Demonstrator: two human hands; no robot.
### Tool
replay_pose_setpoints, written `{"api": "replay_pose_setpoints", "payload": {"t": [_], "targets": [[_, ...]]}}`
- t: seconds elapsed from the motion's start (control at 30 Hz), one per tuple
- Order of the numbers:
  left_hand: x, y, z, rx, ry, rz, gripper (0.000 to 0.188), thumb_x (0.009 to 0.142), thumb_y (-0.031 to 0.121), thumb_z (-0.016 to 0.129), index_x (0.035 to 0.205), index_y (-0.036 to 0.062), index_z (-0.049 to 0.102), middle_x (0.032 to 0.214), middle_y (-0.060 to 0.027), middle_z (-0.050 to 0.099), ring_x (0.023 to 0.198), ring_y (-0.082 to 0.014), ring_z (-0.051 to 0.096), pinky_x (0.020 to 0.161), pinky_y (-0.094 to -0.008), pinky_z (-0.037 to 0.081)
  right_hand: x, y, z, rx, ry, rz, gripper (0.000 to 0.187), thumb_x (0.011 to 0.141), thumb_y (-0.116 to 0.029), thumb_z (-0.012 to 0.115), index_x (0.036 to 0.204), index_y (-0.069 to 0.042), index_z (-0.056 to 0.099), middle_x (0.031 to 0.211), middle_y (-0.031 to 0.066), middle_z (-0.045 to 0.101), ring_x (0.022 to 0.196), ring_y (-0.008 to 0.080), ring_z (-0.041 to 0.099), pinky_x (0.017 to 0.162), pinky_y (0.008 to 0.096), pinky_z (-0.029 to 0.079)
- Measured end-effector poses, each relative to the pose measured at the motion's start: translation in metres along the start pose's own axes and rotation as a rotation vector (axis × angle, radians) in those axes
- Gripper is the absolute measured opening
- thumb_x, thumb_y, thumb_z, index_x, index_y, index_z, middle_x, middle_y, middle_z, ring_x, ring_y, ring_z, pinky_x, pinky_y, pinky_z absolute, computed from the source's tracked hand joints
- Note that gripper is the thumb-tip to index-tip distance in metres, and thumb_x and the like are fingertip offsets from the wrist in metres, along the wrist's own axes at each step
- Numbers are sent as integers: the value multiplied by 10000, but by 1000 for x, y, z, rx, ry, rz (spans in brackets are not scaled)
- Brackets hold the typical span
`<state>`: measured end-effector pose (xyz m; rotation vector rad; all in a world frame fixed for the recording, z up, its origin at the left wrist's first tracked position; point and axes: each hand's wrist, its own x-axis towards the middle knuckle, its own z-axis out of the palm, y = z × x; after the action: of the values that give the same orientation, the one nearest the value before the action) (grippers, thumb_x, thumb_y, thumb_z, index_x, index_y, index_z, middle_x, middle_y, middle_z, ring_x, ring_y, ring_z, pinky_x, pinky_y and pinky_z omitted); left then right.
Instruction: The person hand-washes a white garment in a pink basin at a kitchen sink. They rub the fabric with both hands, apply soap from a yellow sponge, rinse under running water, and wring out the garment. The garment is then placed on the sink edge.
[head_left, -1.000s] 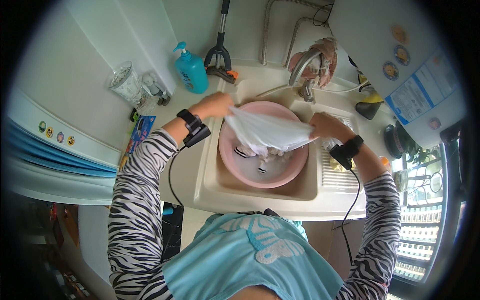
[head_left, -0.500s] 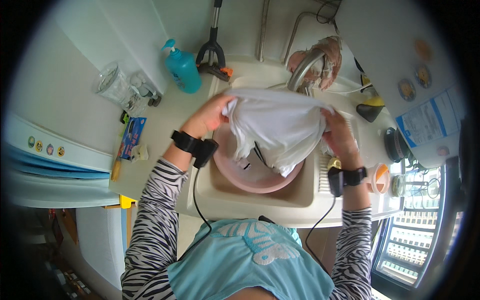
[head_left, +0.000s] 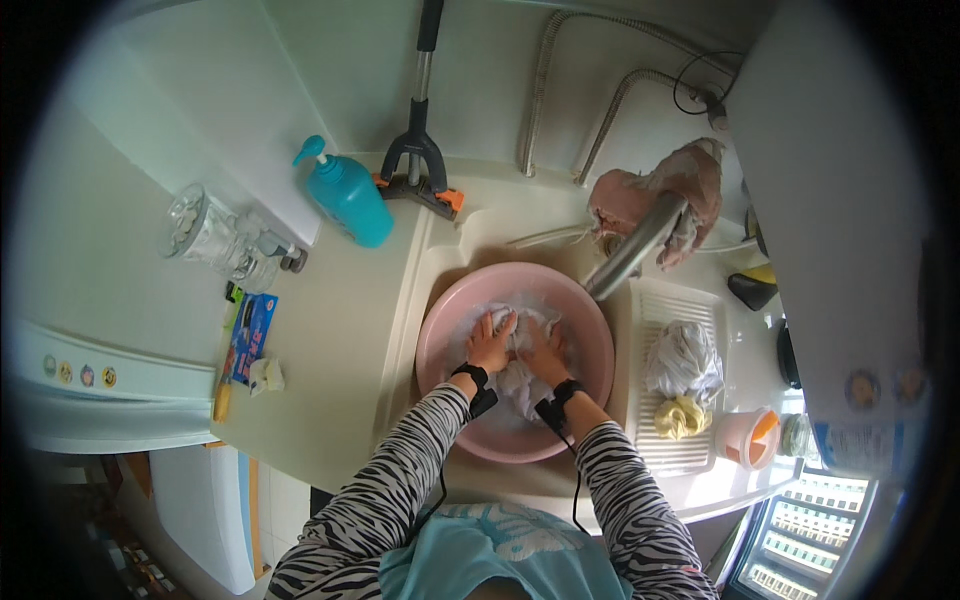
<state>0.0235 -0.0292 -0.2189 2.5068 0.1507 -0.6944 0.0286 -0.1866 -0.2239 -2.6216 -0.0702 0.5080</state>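
A pink basin [head_left: 592, 345] sits in the beige sink, holding a white garment [head_left: 518, 384] in cloudy, sudsy water. My left hand [head_left: 489, 345] presses onto the cloth with its fingers spread and thumb apart. Beside it, my right hand [head_left: 545, 358] pushes down on the same cloth, fingers stretched out and slightly blurred. Parts of the garment are hidden beneath both hands and the suds.
The metal faucet [head_left: 640, 245], with a pinkish cloth [head_left: 690, 185] around it, reaches over the basin's far right. White fabric [head_left: 685, 360] and a yellow cloth [head_left: 682, 417] lie on the ribbed drainboard. A teal pump bottle [head_left: 350, 203] and a squeegee-like mop head [head_left: 418, 190] stand far left.
The white garment, held up stretched between both hands above the basin, is now down in the water. Both hands have dropped, come together and loosened their grip. The view has shifted.
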Motion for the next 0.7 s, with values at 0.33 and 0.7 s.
{"api": "replay_pose_setpoints", "payload": {"t": [0.33, 0.7], "targets": [[31, -10, 16, -1349, 23, 133, 685, 853, 272, 621, 1441, 186, 282, 1432, -134, 321, 1309, -239, 321, 1004, -384, 346, 32, -3, 5, 720, -71, 84, 412, 782, -246, 681, 1151, -134, 535, 1187, 191, 519, 1068, 354, 511, 872, 396, 441], [28, -12, 64, -1685, -74, 226, 346, 882, 291, 594, 1149, 84, 518, 1088, -51, 544, 1026, -171, 512, 857, -328, 433, -39, -61, -49, 234, 167, -128, 267, 770, -362, 649, 766, -96, 669, 711, 166, 643, 707, 379, 623, 661, 452, 502]]}}
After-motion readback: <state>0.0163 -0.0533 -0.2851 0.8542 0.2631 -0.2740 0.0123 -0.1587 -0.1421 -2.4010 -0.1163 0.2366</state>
